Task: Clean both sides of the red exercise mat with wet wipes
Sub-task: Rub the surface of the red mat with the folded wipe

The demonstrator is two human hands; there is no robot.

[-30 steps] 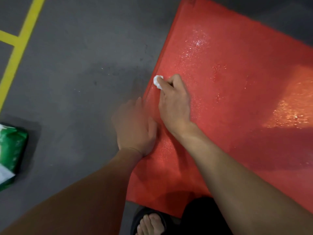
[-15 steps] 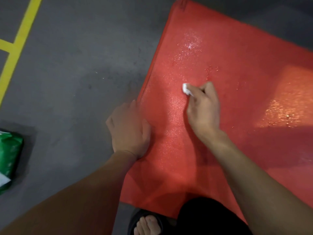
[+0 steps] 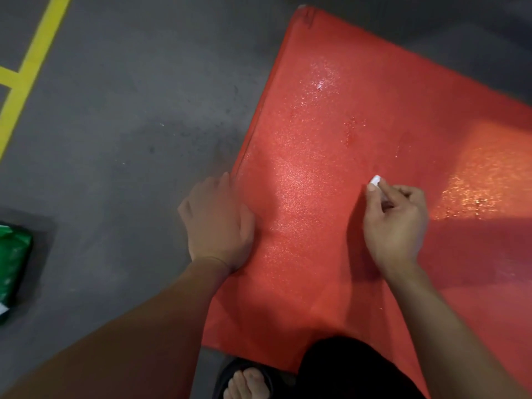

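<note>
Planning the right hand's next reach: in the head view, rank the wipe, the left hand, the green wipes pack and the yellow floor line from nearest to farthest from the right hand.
1. wipe: pinched in the right hand.
2. left hand: on the mat's left edge.
3. green wipes pack: far left, on the floor.
4. yellow floor line: upper left, similar to the pack; hard to separate.

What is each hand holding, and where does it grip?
The right hand pinches a small wadded wet wipe at its fingertips. The left hand holds nothing; it rests at the red mat's edge.
</note>
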